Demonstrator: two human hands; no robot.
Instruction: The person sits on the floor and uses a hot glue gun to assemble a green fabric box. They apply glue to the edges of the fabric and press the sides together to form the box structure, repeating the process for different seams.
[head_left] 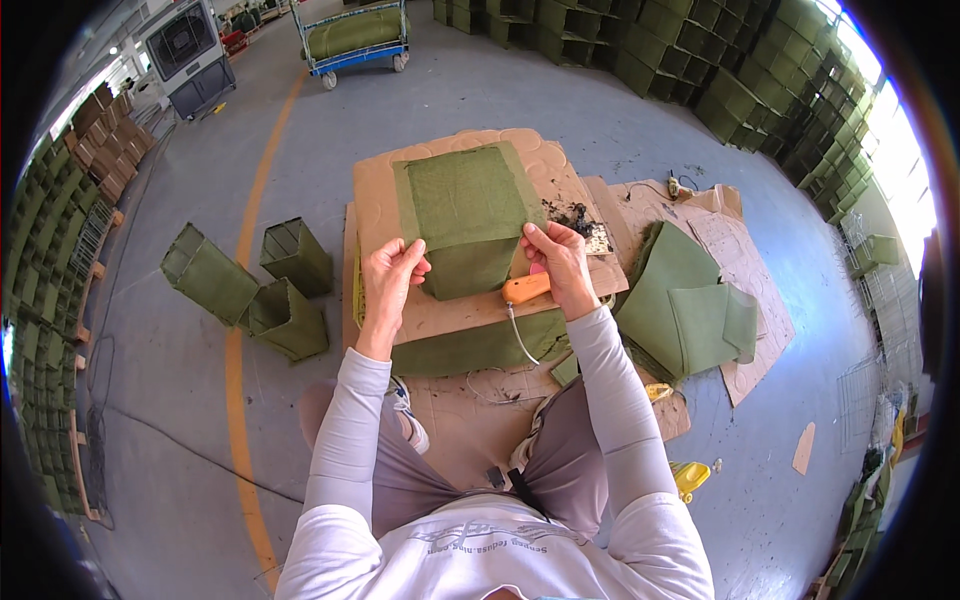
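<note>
A green fabric box [468, 200] lies in front of me on a worktop of stacked cardboard [378, 210], its near panel folded down toward me. My left hand [393, 277] pinches its near left corner between thumb and fingers. At the near right corner, my right hand [565, 262] pinches the edge in the same way. Against my right palm is an orange-handled tool [524, 288] with a white cord hanging from its end; whether my lower fingers grip it is hidden. Dark scraps [574, 218] lie to the right of the box.
Three green fabric boxes [285, 318] stand on the floor at left. Flat green fabric pieces [690, 300] lie on cardboard at right. A yellow tool [690, 478] sits on the floor beside me. Farther off are a blue trolley [362, 62] and stacked green boxes [680, 45].
</note>
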